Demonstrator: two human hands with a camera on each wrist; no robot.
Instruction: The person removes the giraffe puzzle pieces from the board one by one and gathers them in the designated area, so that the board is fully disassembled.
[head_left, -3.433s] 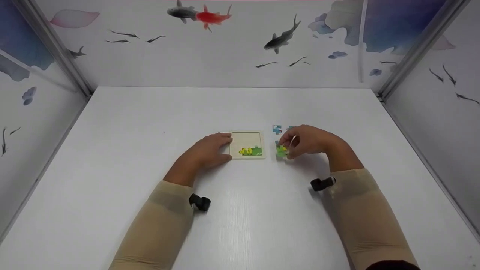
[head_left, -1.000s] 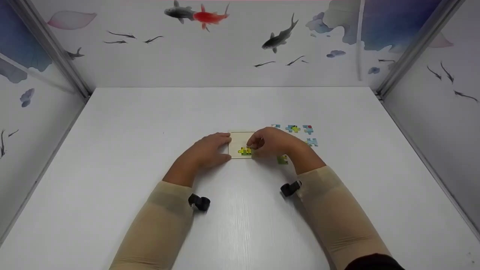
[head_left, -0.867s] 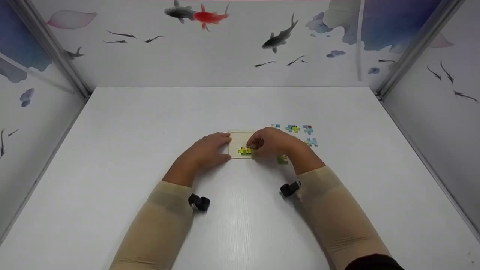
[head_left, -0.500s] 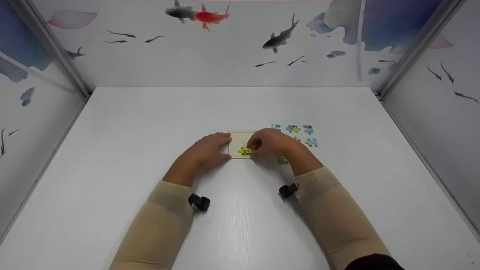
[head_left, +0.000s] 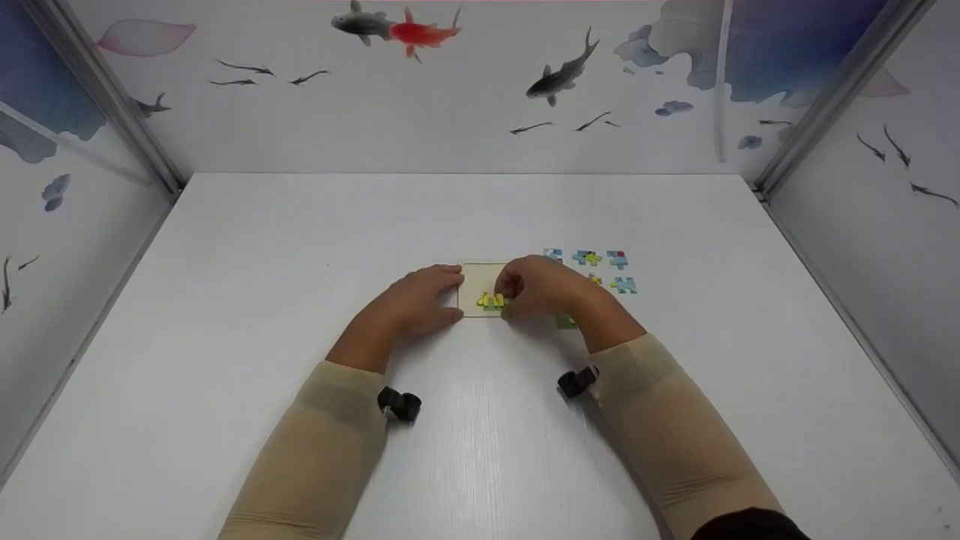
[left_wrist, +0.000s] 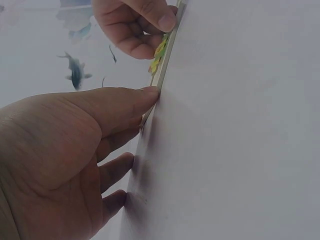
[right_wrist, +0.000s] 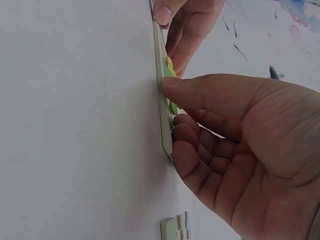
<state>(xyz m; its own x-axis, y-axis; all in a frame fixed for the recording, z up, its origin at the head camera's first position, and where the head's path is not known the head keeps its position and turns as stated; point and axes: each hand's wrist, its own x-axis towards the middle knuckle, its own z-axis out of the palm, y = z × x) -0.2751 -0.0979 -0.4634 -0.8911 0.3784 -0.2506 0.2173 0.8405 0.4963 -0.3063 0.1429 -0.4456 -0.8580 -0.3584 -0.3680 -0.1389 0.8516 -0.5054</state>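
A small square wooden puzzle tray (head_left: 480,277) lies mid-table. My left hand (head_left: 424,300) holds its left edge, thumb at the near corner and fingers at the far one. In the left wrist view that thumb (left_wrist: 145,95) rests against the rim. Over the tray's right part, my right hand (head_left: 544,285) pinches at a green puzzle piece (right_wrist: 173,107), mostly hidden by thumb and fingers. Joined yellow-and-green pieces (head_left: 491,301) sit near the tray's front, left of the right fingertips, and look tilted up in the left wrist view.
Several loose puzzle pieces lie right of the tray: a blue-and-yellow piece (head_left: 589,257), one with a red dot (head_left: 617,259), a light blue piece (head_left: 624,285) and a green piece (head_left: 565,322) partly under the right wrist. Printed walls (head_left: 450,135) enclose the white table.
My right hand has come left from the loose pieces to the tray's right side, bringing a green-yellow piece. Just now the joined pieces have lifted slightly. My left hand stays on the tray.
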